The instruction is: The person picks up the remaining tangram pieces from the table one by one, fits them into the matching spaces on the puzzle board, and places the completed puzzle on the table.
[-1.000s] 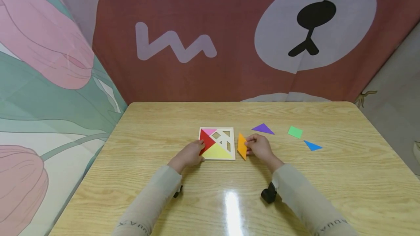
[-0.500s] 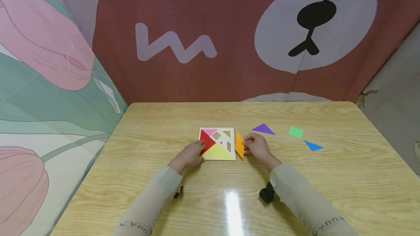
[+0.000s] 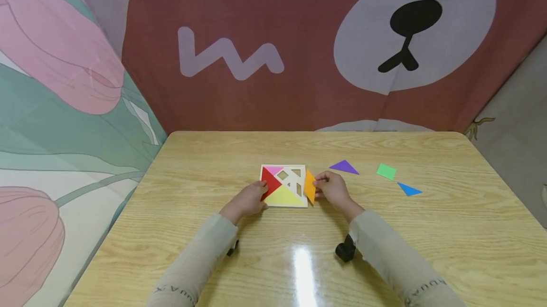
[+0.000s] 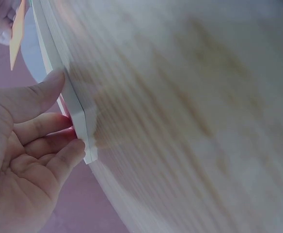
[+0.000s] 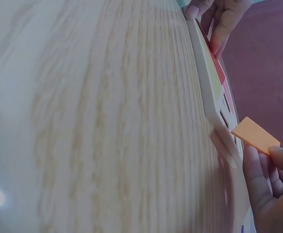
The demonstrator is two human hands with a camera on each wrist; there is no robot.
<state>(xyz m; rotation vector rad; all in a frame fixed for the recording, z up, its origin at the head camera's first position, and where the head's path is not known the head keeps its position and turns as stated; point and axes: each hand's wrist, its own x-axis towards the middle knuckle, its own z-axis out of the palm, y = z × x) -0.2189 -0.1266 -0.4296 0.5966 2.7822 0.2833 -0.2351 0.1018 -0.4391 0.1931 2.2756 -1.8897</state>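
My left hand [image 3: 248, 200] grips the near-left corner of a white tangram tray [image 3: 303, 174]. Its fingers lie over the red triangle [image 3: 269, 185], and in the left wrist view the thumb presses the tray's side. Yellow [image 3: 284, 197] and pink triangles [image 3: 273, 170] also sit in the tray, beside several vacant cutouts at its right. Between thumb and fingers, my right hand [image 3: 336, 190] pinches an orange parallelogram [image 3: 309, 187]. That piece is tilted up at the tray's right edge, overlapping the edge in the head view; the right wrist view shows its flat face [image 5: 255, 136].
To the right of the tray lie a purple triangle [image 3: 344, 167], a green square [image 3: 386, 172] and a blue triangle [image 3: 409, 189] on the wooden table [image 3: 205, 164]. A printed cloth [image 3: 299, 103] hangs behind the table's far edge.
My right hand has moved slightly left with the orange parallelogram, from beside the tray to its right edge. The left hand keeps its hold on the tray.
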